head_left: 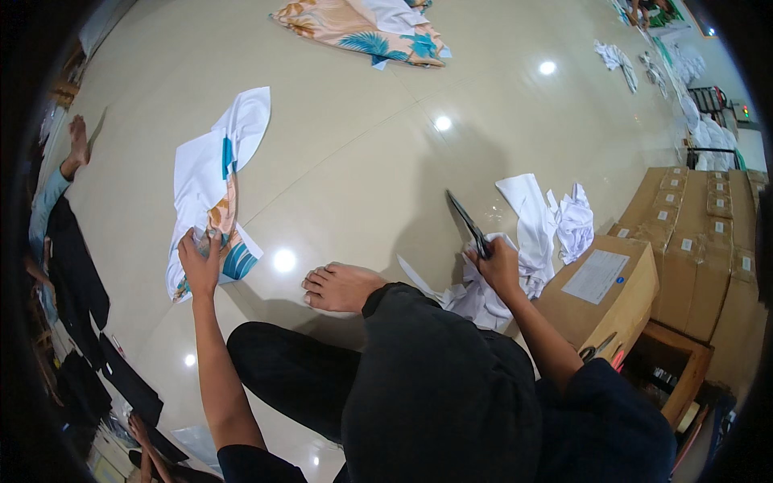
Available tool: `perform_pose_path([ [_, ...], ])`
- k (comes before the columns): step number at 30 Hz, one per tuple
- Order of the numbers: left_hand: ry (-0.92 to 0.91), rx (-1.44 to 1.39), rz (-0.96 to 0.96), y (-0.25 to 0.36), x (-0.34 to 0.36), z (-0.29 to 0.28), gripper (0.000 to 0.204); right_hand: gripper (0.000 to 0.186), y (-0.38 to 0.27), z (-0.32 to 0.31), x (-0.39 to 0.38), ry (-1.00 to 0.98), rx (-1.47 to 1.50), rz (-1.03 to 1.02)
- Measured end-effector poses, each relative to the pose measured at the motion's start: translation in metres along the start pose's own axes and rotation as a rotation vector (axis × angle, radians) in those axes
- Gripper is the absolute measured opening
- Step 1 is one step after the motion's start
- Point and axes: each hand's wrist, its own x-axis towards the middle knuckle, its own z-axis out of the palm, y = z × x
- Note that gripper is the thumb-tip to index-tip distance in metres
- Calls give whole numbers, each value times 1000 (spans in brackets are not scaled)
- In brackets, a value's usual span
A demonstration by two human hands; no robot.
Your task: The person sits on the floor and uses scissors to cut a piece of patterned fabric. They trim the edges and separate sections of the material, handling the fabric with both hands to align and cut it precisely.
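Observation:
My left hand [201, 266] is closed on the near end of a fabric piece [198, 173] lying on the floor at the left. Its upper face is mostly white, and folded edges show a peach, teal and orange leaf print. Scissors [465, 216] are gripped in my right hand [499, 270], with their dark blades pointing up and to the left, away from the fabric piece. The blades look closed together. Under and beside the right hand lie crumpled white fabric scraps [527, 221], reaching toward my knee.
Another leaf-printed fabric piece [370, 36] lies at the far middle of the tiled floor [346, 137]. My bare foot [345, 287] rests between my hands. A cardboard box [600, 282] stands at right before stacked cartons [684, 233]. Other people's limbs and dark cloth [76, 266] are at left.

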Motion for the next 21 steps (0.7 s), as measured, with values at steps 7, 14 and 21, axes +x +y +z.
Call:
perform_pose_path([
  [7, 32, -41, 121, 37, 25, 19, 26, 59, -23, 18, 65, 139, 110, -78],
  [14, 139, -910, -241, 73, 16, -10, 37, 65, -20, -6, 103, -64, -6, -219],
  [21, 469, -1461, -708, 24, 7, -35, 53, 54, -41, -25, 110, -315, -225, -255],
])
